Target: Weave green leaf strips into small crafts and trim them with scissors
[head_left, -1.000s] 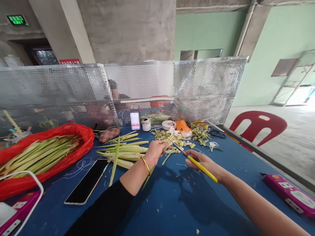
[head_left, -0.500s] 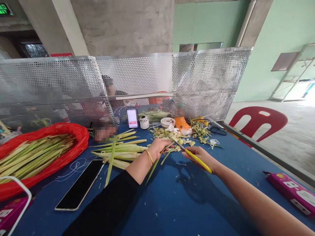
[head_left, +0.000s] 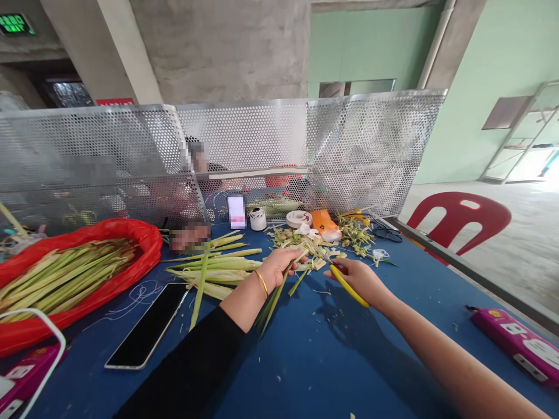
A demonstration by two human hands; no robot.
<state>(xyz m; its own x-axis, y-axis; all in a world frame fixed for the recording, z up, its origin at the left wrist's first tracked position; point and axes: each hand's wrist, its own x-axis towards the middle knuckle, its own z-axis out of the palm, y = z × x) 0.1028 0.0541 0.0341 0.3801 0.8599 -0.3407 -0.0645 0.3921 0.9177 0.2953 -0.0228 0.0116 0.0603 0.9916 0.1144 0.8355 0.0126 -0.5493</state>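
i am watching a person's left hand (head_left: pixel 282 266) pinching a few green leaves (head_left: pixel 271 304), fingers folded tightly on them, long ends hanging over the table (head_left: pixel 414 285). the right hand (head_left: pixel 357 280) is gripping yellow scissors (head_left: pixel 346 284), fingers bent around the handle; how wide the blades are parting, i cannot tell. they are pointing toward scraps (head_left: pixel 325 250) near the left fingertips. husks (head_left: pixel 218 263) and a phone (head_left: pixel 147 326) are lying leftward. on the right, bare blue is stretching from the forearm toward a purple power strip (head_left: pixel 517 343) near the grey edge (head_left: pixel 463 269).
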